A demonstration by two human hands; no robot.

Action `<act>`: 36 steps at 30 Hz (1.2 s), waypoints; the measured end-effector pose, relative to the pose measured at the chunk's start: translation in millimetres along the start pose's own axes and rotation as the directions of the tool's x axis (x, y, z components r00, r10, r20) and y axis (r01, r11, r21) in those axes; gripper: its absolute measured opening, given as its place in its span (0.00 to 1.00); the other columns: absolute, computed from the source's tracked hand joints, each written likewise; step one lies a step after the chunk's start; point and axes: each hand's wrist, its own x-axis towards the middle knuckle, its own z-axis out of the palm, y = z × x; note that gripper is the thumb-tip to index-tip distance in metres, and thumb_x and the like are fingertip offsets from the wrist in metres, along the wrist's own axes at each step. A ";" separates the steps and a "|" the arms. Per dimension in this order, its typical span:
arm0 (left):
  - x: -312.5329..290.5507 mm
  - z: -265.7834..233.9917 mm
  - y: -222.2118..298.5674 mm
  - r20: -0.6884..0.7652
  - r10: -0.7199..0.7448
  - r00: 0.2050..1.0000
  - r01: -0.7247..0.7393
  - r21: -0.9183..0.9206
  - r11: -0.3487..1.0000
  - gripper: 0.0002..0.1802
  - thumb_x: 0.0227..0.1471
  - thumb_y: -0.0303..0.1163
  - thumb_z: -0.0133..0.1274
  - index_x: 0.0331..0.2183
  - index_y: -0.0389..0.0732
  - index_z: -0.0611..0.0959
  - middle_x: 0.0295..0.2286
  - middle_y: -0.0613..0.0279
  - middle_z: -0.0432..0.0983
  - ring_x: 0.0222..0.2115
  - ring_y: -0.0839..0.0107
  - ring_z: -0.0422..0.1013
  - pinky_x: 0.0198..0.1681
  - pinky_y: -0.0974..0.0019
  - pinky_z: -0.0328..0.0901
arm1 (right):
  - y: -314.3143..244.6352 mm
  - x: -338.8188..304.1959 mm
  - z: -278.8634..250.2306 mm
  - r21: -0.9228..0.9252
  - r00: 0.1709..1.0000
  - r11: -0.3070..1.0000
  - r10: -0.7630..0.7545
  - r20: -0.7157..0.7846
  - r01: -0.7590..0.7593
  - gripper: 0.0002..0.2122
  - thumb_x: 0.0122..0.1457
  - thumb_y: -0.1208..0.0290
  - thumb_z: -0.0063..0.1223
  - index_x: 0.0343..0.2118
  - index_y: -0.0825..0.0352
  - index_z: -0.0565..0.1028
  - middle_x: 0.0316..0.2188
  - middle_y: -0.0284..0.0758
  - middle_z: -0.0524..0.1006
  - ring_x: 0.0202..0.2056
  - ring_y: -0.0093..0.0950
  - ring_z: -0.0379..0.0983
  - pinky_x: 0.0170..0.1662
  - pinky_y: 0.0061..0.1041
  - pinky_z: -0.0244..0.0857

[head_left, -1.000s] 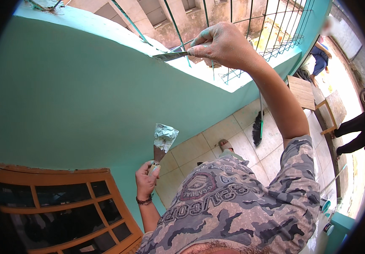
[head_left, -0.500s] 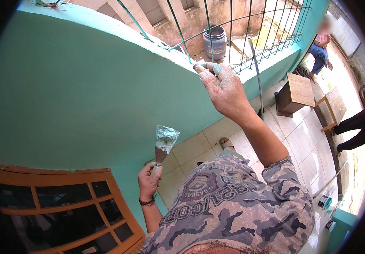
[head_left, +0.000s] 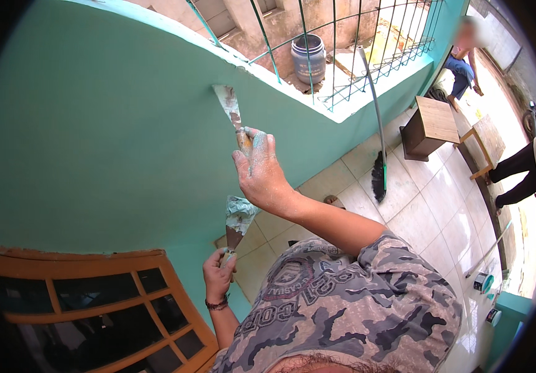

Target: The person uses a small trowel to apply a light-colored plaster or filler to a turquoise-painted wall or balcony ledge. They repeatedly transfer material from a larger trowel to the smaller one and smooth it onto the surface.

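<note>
My right hand (head_left: 263, 171), specked with pale paste, grips the handle of a putty knife (head_left: 229, 107). That blade is smeared with white-green filler and lies close to the green wall (head_left: 112, 143), below its white ledge; whether it touches I cannot tell. Lower down, my left hand (head_left: 219, 276) is closed round the handle of a second, wider putty knife (head_left: 235, 229). A thick lump of light green filler (head_left: 240, 210) covers the top of its blade, which points upward. A dark bracelet circles my left wrist.
An orange-framed window (head_left: 94, 280) sits at lower left. A wire grille (head_left: 342, 53) stands above the ledge, with a blue-grey drum (head_left: 309, 59) behind it. To the right are a broom (head_left: 380, 177), a wooden box table (head_left: 430, 127), a stool (head_left: 485, 146), paint cans (head_left: 483, 283) and two people.
My right hand has moved left and down from the ledge by the grille, and its knife blade now shows against the wall. The left hand stays nearly where it was, still holding its knife.
</note>
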 end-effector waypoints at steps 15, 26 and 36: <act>2.4 1.0 -16.2 -0.019 0.037 0.999 -0.038 -0.034 0.999 0.13 0.49 0.31 0.57 0.37 0.35 0.77 0.19 0.70 0.71 0.16 0.85 0.64 0.14 0.80 0.56 | -46.6 134.0 -178.7 -0.350 0.974 0.927 0.190 0.121 -0.137 0.14 0.55 0.64 0.52 0.26 0.73 0.76 0.15 0.35 0.75 0.11 0.14 0.62 0.12 0.13 0.54; -8.6 -16.7 -12.4 -0.064 0.049 0.997 -0.050 -0.011 0.999 0.14 0.49 0.32 0.58 0.37 0.34 0.77 0.19 0.70 0.71 0.15 0.85 0.63 0.14 0.79 0.55 | -140.4 193.0 -109.8 -0.682 0.870 0.731 0.358 0.337 -0.037 0.09 0.48 0.73 0.48 0.17 0.69 0.78 0.13 0.34 0.75 0.12 0.21 0.64 0.14 0.23 0.54; 10.2 2.3 -8.4 0.028 0.130 0.991 -0.129 -0.024 0.991 0.14 0.50 0.33 0.56 0.37 0.34 0.77 0.18 0.70 0.70 0.14 0.85 0.62 0.13 0.80 0.54 | -196.9 230.0 -157.8 -0.537 0.798 0.831 0.418 0.434 -0.144 0.12 0.55 0.70 0.43 0.25 0.71 0.77 0.17 0.37 0.75 0.09 0.13 0.59 0.09 0.13 0.48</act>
